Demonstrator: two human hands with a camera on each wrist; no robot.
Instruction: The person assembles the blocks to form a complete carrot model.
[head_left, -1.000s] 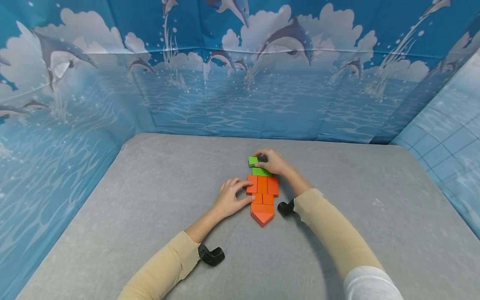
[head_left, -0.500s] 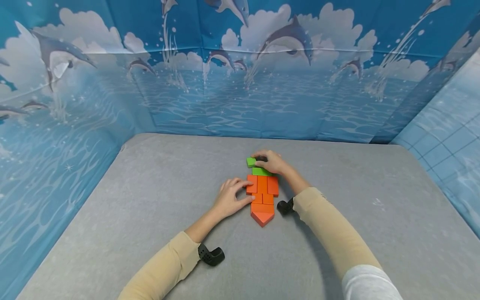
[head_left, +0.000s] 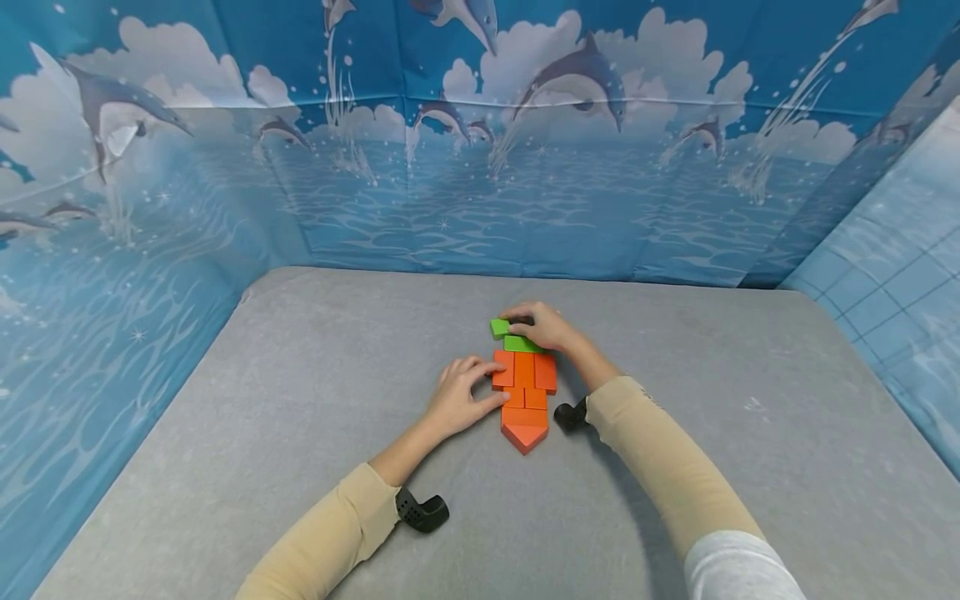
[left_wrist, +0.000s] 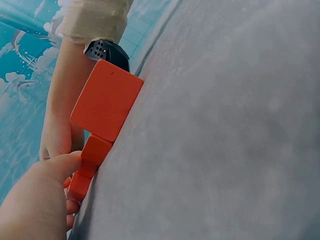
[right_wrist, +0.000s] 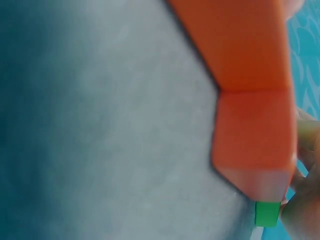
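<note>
My right hand [head_left: 542, 325] pinches a small green block [head_left: 499, 328] between thumb and fingers, at the far end of a flat arrangement. Right below it lies a wider green block [head_left: 521, 343], partly under the hand. Several orange blocks [head_left: 524, 367] continue toward me, touching one another, and a pointed orange block [head_left: 525, 435] forms the near tip. My left hand [head_left: 457, 398] rests at the left side, thumb and forefinger spread and touching the orange blocks. In the left wrist view the thumb [left_wrist: 67, 165] presses against an orange block. Green also shows past the orange in the right wrist view.
The blocks lie on a grey cloth-covered table [head_left: 337, 333]. A blue curtain [head_left: 450, 208] printed with dolphins hangs behind it and on the sides. Black wrist devices sit on both arms, the left one [head_left: 423, 510] close above the cloth.
The small green block has shifted a little left and toward me, with my right hand following. My left hand and the orange blocks stay in place.
</note>
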